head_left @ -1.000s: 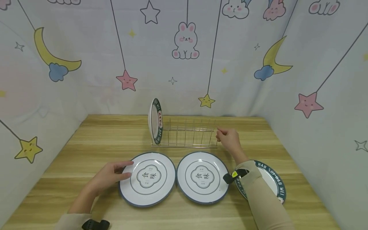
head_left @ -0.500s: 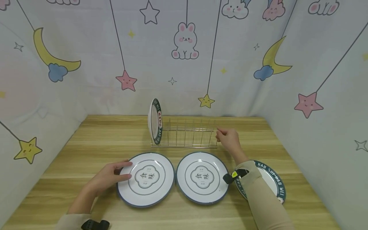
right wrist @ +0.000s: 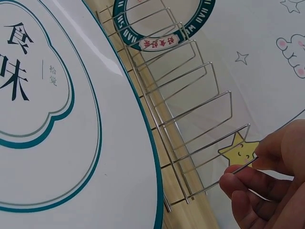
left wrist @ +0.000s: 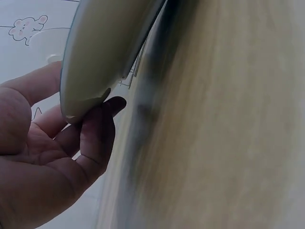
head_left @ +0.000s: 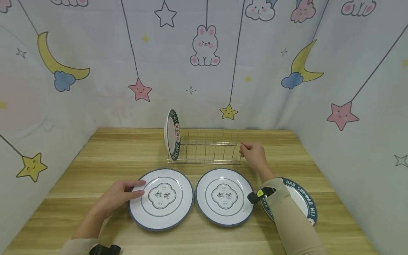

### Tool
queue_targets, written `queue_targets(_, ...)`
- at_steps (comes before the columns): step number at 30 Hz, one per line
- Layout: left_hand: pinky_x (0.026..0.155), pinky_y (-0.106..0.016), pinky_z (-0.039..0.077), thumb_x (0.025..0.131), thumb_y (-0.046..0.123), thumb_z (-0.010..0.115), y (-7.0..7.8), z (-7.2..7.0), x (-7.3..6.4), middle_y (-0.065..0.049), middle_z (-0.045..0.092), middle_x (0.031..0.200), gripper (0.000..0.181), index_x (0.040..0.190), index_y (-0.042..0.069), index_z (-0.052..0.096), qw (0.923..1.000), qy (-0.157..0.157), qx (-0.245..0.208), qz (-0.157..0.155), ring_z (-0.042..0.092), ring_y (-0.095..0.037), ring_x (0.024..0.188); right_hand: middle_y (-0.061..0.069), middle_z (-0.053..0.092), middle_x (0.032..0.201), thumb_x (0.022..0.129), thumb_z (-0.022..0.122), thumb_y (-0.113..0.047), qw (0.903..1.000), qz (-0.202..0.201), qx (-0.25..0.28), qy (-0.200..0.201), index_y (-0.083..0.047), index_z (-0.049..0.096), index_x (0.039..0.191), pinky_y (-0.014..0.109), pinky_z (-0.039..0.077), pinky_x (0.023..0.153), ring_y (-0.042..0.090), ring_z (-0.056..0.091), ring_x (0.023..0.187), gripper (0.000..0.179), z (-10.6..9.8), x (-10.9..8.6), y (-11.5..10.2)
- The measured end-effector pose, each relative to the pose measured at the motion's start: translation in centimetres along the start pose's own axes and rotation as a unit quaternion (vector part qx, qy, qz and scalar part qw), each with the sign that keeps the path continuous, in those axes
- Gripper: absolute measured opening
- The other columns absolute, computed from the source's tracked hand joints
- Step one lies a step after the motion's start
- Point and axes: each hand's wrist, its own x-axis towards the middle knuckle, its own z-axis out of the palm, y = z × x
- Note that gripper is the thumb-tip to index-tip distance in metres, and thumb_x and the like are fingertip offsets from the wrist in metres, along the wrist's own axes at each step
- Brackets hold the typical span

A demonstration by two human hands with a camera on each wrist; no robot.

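My left hand (head_left: 116, 196) grips the left rim of a white plate with a blue edge (head_left: 162, 212). In the left wrist view this plate's pale underside (left wrist: 105, 43) is tilted, its rim between the thumb and curled fingers. At the back, a wire dish rack (head_left: 204, 163) stands on the table. The thumb and fingers of my right hand (head_left: 254, 156) pinch the rack's right end wire, close up in the right wrist view. A green-rimmed plate (head_left: 172, 136) stands upright in the rack's leftmost part.
A second blue-edged white plate (head_left: 224, 210) lies just right of the gripped one. Farther right, another green-rimmed plate (head_left: 310, 203) lies partly hidden beneath my right forearm. A printed cloth (head_left: 191, 99) hangs behind and beside the wooden table (head_left: 111, 152).
My left hand and the plate it grips have shifted slightly left, widening the gap to the neighbouring plate. The right hand stays on the rack.
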Motion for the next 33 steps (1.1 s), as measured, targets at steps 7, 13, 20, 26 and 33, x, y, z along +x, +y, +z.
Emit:
queue_targets(7,0.103,-0.048,0.028,0.079,0.033,0.070,0.0,-0.2,-0.4,-0.015,0.049,0.129,0.051,0.121,0.008,0.059,0.9996,0.013,0.003,0.026,0.035,-0.033,0.124,0.005,0.065,0.088,0.093,0.053,-0.022,1.0000,-0.004,-0.005,0.006,-0.011,0.060,0.121,0.029,0.054,0.067,0.020,0.062,0.080,0.031,-0.1,0.1,0.1)
queue_targets(13,0.081,-0.031,0.050,0.079,0.021,0.071,-0.1,-0.3,-0.9,-0.015,0.046,0.131,0.049,0.124,0.007,0.056,0.9972,-0.004,-0.065,0.037,0.050,-0.025,0.108,0.010,0.066,0.092,0.092,0.053,-0.021,1.0000,-0.003,0.001,0.001,-0.009,0.058,0.122,0.030,0.054,0.068,0.023,0.063,0.082,0.033,0.0,0.1,0.0)
queue_targets(20,0.068,-0.038,0.055,0.080,0.016,0.069,0.0,-0.2,-1.3,-0.023,0.044,0.130,0.054,0.130,0.006,0.050,0.9883,-0.014,-0.142,0.052,0.062,-0.023,0.081,0.010,0.066,0.088,0.092,0.054,-0.020,0.9999,-0.007,0.002,0.007,-0.008,0.056,0.124,0.027,0.054,0.062,0.025,0.065,0.079,0.034,0.1,0.2,0.0)
queue_targets(26,0.067,-0.040,0.055,0.080,0.017,0.070,-0.2,-0.4,-1.4,-0.021,0.046,0.129,0.054,0.129,0.006,0.051,0.9870,0.004,-0.149,0.059,0.063,-0.024,0.081,0.007,0.065,0.084,0.091,0.054,-0.022,0.9999,-0.008,-0.006,0.011,-0.012,0.054,0.127,0.026,0.051,0.054,0.022,0.065,0.075,0.037,0.1,0.3,0.2)
queue_targets(33,0.069,-0.040,0.055,0.081,0.020,0.069,-0.3,-0.7,-1.5,-0.020,0.046,0.129,0.052,0.129,0.010,0.052,0.9867,0.012,-0.151,0.059,0.063,-0.025,0.084,0.009,0.066,0.084,0.091,0.054,-0.020,0.9994,-0.027,-0.017,0.008,-0.011,0.054,0.127,0.027,0.052,0.056,0.027,0.065,0.076,0.037,0.0,0.2,0.2)
